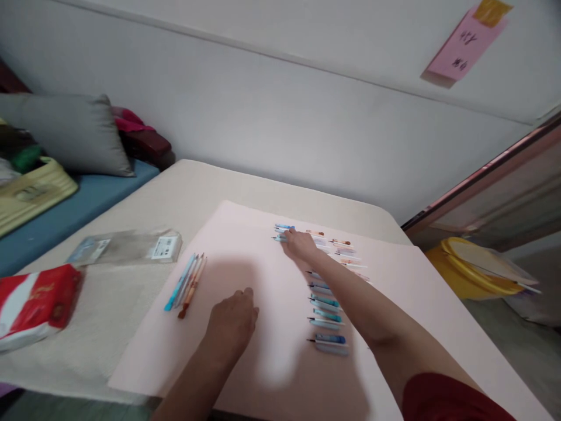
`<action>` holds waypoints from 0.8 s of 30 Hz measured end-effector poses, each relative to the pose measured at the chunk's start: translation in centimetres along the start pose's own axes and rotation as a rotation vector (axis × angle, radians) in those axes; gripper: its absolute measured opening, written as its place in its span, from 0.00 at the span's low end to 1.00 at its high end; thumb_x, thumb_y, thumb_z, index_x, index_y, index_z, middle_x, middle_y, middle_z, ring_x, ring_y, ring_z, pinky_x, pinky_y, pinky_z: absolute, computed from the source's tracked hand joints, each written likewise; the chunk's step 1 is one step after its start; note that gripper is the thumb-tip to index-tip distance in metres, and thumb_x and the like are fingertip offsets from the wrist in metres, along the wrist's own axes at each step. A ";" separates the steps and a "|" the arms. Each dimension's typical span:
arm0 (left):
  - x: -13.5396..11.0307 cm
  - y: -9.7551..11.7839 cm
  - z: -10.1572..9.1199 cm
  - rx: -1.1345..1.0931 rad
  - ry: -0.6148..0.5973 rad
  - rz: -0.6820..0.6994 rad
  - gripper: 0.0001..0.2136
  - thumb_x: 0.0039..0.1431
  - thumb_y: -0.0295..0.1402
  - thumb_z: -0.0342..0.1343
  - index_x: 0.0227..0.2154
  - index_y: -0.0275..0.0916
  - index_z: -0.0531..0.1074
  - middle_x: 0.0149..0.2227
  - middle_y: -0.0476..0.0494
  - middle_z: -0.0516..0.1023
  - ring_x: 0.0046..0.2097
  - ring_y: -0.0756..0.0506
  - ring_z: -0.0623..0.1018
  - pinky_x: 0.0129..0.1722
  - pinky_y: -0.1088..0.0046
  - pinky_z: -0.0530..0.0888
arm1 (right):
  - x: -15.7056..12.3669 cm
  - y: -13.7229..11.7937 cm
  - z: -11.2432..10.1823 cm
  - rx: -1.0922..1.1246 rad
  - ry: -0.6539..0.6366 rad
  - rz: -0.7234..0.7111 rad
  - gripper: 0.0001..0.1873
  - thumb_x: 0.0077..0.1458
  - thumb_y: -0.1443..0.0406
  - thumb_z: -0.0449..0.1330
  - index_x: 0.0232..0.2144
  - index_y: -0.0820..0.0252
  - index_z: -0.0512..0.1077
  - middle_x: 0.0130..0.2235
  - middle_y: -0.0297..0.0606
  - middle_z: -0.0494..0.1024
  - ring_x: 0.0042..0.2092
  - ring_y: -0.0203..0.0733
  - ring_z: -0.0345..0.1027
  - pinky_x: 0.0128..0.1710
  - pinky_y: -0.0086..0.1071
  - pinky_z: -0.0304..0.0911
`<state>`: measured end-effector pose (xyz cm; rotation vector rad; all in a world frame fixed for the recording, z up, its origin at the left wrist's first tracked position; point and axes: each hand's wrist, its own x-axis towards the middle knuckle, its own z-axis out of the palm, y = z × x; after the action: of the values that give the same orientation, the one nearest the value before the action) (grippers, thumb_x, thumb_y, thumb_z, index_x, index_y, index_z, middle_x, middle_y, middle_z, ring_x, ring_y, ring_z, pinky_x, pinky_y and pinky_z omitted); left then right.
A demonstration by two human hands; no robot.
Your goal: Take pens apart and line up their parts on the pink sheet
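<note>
Slim pens with thin dark tips lie in rows on a pale pink sheet [272,327]. My right hand [301,244] reaches to the far end of the rows, its fingertips closed on a light blue pen [279,238]. A darker blue pen [284,226] lies just beyond it. Nearer me in the column are a teal pen [326,316] and a blue pen [331,338]. My left hand [234,318] hovers low over the sheet, fingers curled, with nothing showing in them. To its left lies a small group of pens, including a blue one [179,285] and an orange-brown one [191,290].
Left of the sheet are a clear plastic package [131,247] and a red-and-white packet [41,301]. A wall [280,117] bounds the table's far side. A yellow bucket [464,275] stands beyond the right edge; a grey cushion [74,131] sits at far left.
</note>
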<state>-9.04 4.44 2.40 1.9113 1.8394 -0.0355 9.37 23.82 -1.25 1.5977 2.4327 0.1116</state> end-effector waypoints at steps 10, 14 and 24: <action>-0.7 -1.0 -0.7 -0.034 0.104 0.054 0.12 0.57 0.35 0.45 0.41 0.36 0.67 0.38 0.35 0.75 0.40 0.40 0.75 0.37 0.66 0.66 | -15.7 -5.7 -0.9 0.304 0.017 -0.192 0.15 0.59 0.62 0.46 0.43 0.57 0.68 0.39 0.39 0.74 0.36 0.41 0.70 0.31 0.30 0.55; -0.8 -4.4 -1.9 -0.052 0.161 -0.062 0.13 0.56 0.37 0.45 0.40 0.37 0.68 0.38 0.35 0.76 0.42 0.39 0.74 0.39 0.65 0.65 | -21.8 -7.6 -1.7 0.483 -0.025 -0.169 0.09 0.55 0.64 0.51 0.35 0.57 0.71 0.38 0.37 0.76 0.36 0.40 0.70 0.32 0.28 0.54; 1.0 -9.7 -0.4 -0.069 0.160 -0.425 0.13 0.52 0.32 0.45 0.37 0.36 0.73 0.42 0.29 0.75 0.43 0.35 0.75 0.35 0.64 0.68 | -27.0 -8.2 -2.8 0.706 0.042 -0.078 0.09 0.54 0.64 0.51 0.35 0.58 0.70 0.36 0.37 0.77 0.35 0.38 0.69 0.31 0.27 0.53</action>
<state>-18.30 5.32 -0.69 1.4840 2.2930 0.0415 11.60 -3.93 3.93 1.7355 2.7290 -0.8190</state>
